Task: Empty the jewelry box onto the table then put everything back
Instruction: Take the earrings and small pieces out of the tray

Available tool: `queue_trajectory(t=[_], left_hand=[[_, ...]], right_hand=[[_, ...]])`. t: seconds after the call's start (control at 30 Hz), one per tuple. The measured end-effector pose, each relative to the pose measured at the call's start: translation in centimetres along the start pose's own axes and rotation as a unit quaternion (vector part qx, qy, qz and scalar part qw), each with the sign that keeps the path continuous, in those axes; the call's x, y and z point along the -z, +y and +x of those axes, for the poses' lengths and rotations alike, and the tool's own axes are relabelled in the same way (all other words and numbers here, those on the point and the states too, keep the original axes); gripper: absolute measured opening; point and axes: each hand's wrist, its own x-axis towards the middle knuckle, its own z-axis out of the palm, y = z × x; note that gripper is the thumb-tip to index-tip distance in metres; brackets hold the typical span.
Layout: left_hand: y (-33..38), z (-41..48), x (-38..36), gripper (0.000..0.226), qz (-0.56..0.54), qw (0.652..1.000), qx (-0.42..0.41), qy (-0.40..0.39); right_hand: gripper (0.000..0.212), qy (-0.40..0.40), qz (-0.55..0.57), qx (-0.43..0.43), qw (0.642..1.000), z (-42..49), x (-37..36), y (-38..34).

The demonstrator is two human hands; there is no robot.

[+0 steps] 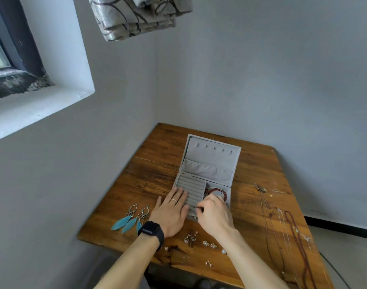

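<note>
1. Jewelry box [209, 161] sits open on the tabletop [153, 163], lid up.
2. The left hand [171, 213] lies flat, fingers straight, on the box's ring rolls and steadies the box.
3. The right hand [214, 215] pinches a small metal piece [197, 207] over the box's front rolls; I cannot tell whether it is going in or coming out.
4. To do this step well, keep the box pressed down and move the piece straight along the slot without loosening the pinch.
5. Counted: one red bracelet [215, 191] inside the box; two feather earrings [132, 217] left of the box; roughly eight small earrings [199, 240] in front of the box; at least three necklaces [291, 232] right of the box, strands too fine to separate.
</note>
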Motion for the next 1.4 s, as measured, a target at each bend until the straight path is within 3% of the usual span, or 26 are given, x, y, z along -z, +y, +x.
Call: queue_trajectory(t=[0.27, 0.43, 0.57, 0.73, 0.83, 1.03, 1.2, 1.4], left_hand=[[0.1, 0.2, -0.1, 0.056, -0.003, 1.0, 0.009, 0.006], [0.1, 0.0, -0.1, 0.055, -0.003, 1.0, 0.009, 0.007], [0.0, -0.1, 0.1, 0.055, 0.007, 1.0, 0.007, 0.008], [-0.9, 0.3, 0.6, 0.053, 0.051, 0.998, -0.034, 0.0], [-1.2, 0.3, 1.1, 0.058, 0.077, 0.995, -0.06, -0.013], [-0.5, 0.3, 2.0, 0.049, 0.088, 0.994, -0.066, -0.023], [0.5, 0.0, 2.7, 0.039, 0.058, 0.994, -0.081, 0.034], [2.3, 0.5, 3.2, 0.018, -0.042, 0.997, -0.013, 0.057]], right_hand=[[0.024, 0.002, -0.02, -0.02, 1.0, 0.4, 0.2, -0.9], [0.024, -0.057, 0.001, -0.054, 0.997, 1.3, 0.2, -1.3], [0.014, -0.039, 0.082, -0.081, 0.993, 0.4, 0.8, -1.0], [0.006, 0.019, 0.303, -0.155, 0.94, -5.5, 2.4, 0.5], [0.006, 0.043, 0.371, -0.185, 0.909, -9.8, 2.5, 1.9], [0.012, 0.094, 0.403, -0.235, 0.88, -14.9, 0.8, 4.4], [0.004, 0.118, 0.425, -0.27, 0.856, -16.1, -0.2, 5.6], [0.005, 0.121, 0.439, -0.268, 0.849, -16.9, -1.1, 5.7]])
